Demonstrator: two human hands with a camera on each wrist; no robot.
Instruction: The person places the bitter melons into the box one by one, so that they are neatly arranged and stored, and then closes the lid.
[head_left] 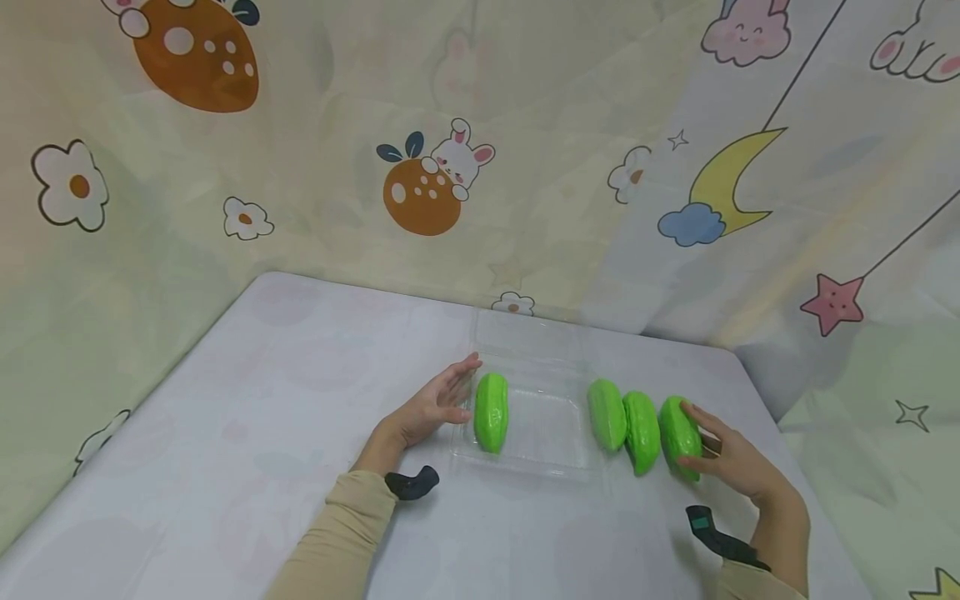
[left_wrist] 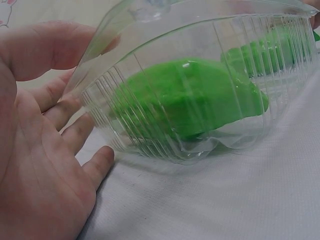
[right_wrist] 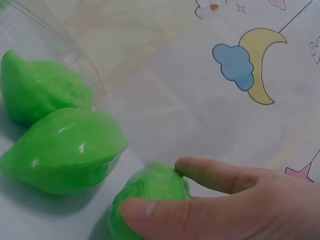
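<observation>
Left hand point(head_left: 433, 406) open, fingers straight and relaxed, laid flat against the ribbed left wall of a clear plastic tray point(head_left: 525, 462). Right hand point(head_left: 738, 467) curled round the rightmost green gourd point(head_left: 678, 435), thumb and forefinger pinching its glossy skin.

Four green gourds in all, each oval, tapered at the ends, shiny and faintly ridged, seemingly film-wrapped. All lying with long axes running away from the person, roughly parallel to one another. One gourd point(head_left: 492, 412) inside the tray, against its left wall, close to the left fingers but parted from them by the plastic. Another gourd point(head_left: 607, 413) at the tray's right edge; whether inside or just outside, cannot tell. Middle gourd point(head_left: 642, 431) just beside it on the table, touching or nearly touching the held one.

Tray thin, transparent, rectangular, fluted sides, hinged lid standing open behind. White cloth-covered table point(head_left: 262, 417) beneath. Pale printed curtain point(head_left: 420, 183) behind, with rabbits, flowers, moon and stars.
</observation>
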